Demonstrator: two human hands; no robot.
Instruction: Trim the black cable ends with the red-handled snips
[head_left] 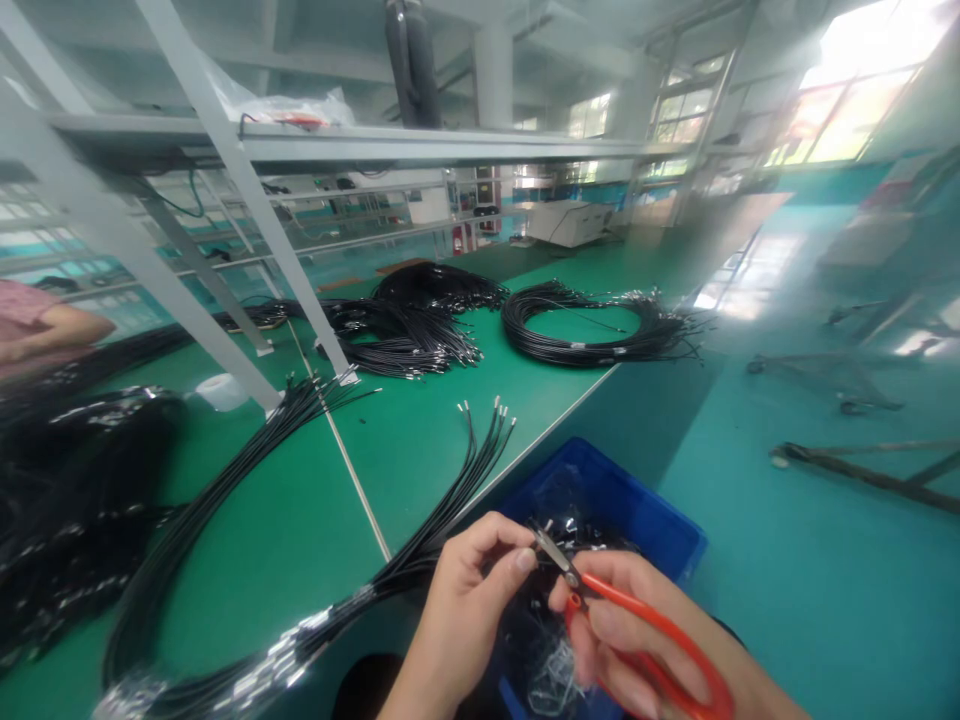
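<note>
My right hand (pixel 637 630) grips orange-handled scissors (pixel 600 595), their short blades pointing up-left. My left hand (pixel 472 590) pinches a small thing at the blade tips; I cannot make out what it is. Both hands hover over a blue bin (pixel 660 530) holding wire scraps and clear plastic. Just left of my left hand a bundle of black cables (pixel 442 510) with metal ends lies across the green table (pixel 420 440) and over its front edge.
Coils of black cables (pixel 600 325) lie farther back, with more bundles (pixel 75 500) at the left. Slanted grey frame posts (pixel 247 190) rise from the table under a shelf. Another person's arm (pixel 45 325) shows at the far left. Teal floor lies right.
</note>
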